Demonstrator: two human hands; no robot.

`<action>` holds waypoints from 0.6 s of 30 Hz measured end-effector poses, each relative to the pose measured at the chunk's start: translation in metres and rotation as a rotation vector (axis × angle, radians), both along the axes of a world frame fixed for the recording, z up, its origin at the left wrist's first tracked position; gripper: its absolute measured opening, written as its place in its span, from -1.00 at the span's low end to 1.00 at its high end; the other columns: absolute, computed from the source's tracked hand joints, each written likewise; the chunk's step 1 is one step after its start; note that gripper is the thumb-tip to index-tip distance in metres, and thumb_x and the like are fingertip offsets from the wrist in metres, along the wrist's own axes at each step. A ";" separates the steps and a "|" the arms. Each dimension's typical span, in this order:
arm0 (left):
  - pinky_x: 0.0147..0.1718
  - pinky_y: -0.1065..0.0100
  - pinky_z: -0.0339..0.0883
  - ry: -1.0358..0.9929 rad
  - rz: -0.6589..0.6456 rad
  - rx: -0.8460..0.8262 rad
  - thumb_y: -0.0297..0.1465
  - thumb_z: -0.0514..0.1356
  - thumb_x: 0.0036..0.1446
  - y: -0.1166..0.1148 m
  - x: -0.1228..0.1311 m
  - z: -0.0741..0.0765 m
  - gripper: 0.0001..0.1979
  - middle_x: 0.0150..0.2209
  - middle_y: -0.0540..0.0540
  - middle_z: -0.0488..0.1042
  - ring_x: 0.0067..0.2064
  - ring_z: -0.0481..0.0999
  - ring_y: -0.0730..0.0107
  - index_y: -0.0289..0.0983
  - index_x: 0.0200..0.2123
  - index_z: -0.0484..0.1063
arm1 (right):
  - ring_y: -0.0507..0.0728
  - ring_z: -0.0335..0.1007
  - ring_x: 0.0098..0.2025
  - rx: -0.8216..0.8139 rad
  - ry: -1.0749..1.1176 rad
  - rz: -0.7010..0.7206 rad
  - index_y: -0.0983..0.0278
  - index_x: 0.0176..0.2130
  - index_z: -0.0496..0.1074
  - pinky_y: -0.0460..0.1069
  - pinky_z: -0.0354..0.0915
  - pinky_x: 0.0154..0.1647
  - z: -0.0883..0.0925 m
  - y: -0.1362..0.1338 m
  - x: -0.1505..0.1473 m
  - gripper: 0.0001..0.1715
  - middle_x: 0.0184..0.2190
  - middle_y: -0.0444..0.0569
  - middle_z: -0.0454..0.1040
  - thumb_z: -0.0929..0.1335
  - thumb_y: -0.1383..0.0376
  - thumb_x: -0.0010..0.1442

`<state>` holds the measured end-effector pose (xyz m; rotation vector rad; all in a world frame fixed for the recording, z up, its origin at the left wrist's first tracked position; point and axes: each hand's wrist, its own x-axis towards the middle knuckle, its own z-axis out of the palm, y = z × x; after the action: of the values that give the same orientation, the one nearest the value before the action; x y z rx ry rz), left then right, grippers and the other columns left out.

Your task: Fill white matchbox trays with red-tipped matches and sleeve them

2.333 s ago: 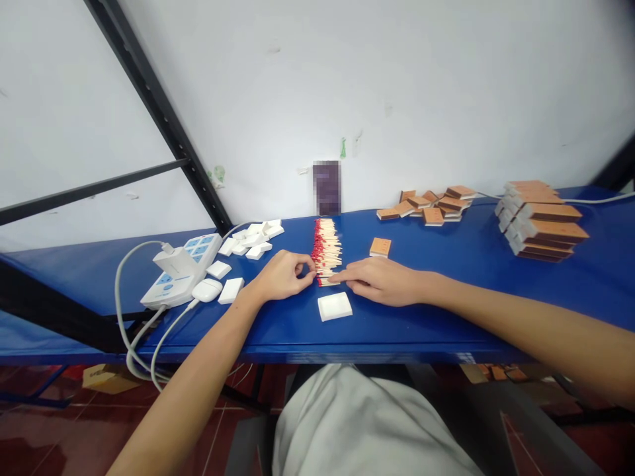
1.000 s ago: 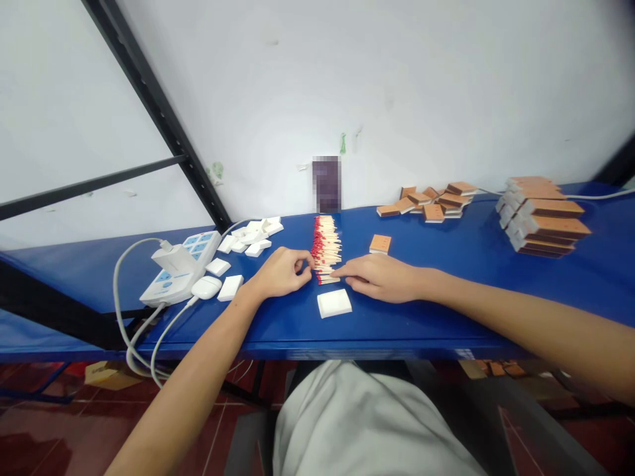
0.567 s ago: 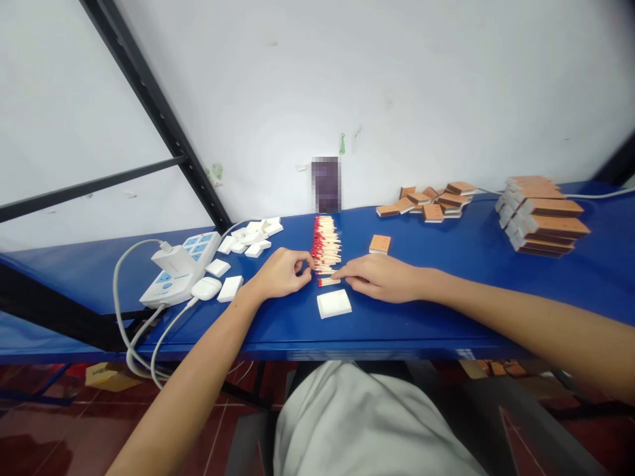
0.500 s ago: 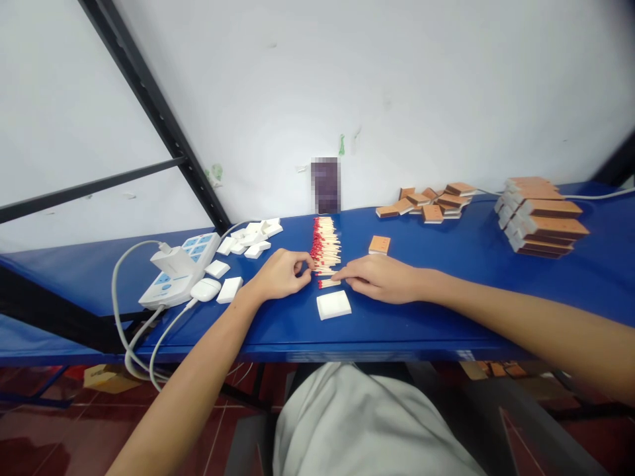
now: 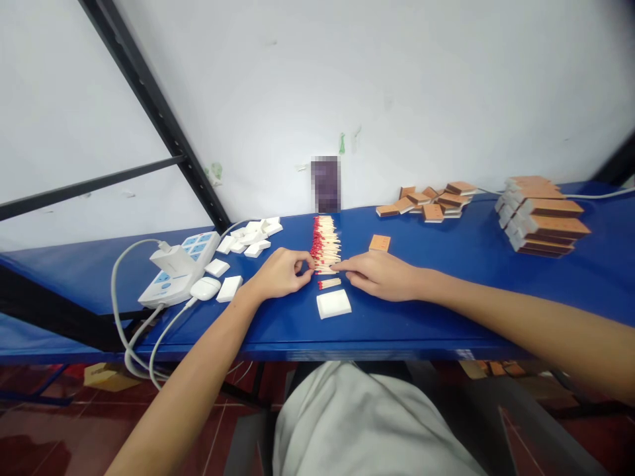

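Observation:
A long row of red-tipped matches (image 5: 326, 239) lies on the blue tabletop, heads to the left. My left hand (image 5: 280, 273) rests at the heads of its near end, thumb and forefinger curled into a pinch. Anything between those fingertips is too small to make out. On the other side my right hand (image 5: 380, 275) stretches its forefinger to the plain ends of the nearest matches, holding nothing. A small separate group of matches (image 5: 329, 283) lies just below the row. Closer to me is a white matchbox tray (image 5: 334, 304). An orange-brown matchbox sleeve (image 5: 380, 242) lies beyond my right hand.
White matchbox trays (image 5: 252, 235) are heaped at the left, near a power strip (image 5: 179, 271) with cables and a white case (image 5: 205, 288). Brown matchboxes (image 5: 433, 212) lie loosely at the back right, beside a neat stack of matchboxes (image 5: 543, 218). A wall stands behind.
My right forefinger has moved slightly away from me, from the gap by the small match group to the near end of the row. My left hand has hardly moved.

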<state>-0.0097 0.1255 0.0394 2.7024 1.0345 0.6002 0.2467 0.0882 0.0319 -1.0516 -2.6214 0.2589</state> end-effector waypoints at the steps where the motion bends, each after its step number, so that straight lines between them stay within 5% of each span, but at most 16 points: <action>1: -0.51 0.46 0.06 0.001 0.000 0.001 -0.48 0.19 0.06 0.000 0.000 0.000 -0.91 -0.65 0.16 0.16 -0.60 0.15 0.56 -0.25 -0.37 0.50 | 0.23 0.51 -0.01 0.000 -0.003 0.002 0.23 0.20 0.40 0.08 0.34 -0.02 0.000 0.000 0.000 -0.49 0.05 0.07 0.54 0.19 0.33 0.34; 18: -0.51 0.44 0.06 0.020 0.010 0.015 -0.36 0.21 0.12 -0.002 0.001 0.001 -0.89 -0.65 0.16 0.18 -0.60 0.16 0.54 -0.26 -0.33 0.51 | 0.20 0.51 -0.04 -0.018 0.007 0.050 0.22 0.17 0.43 0.06 0.33 -0.05 0.002 0.000 0.001 -0.51 0.02 0.06 0.56 0.20 0.34 0.32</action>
<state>-0.0088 0.1239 0.0403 2.7227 1.0534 0.5862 0.2475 0.0881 0.0341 -0.9904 -2.6463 0.2968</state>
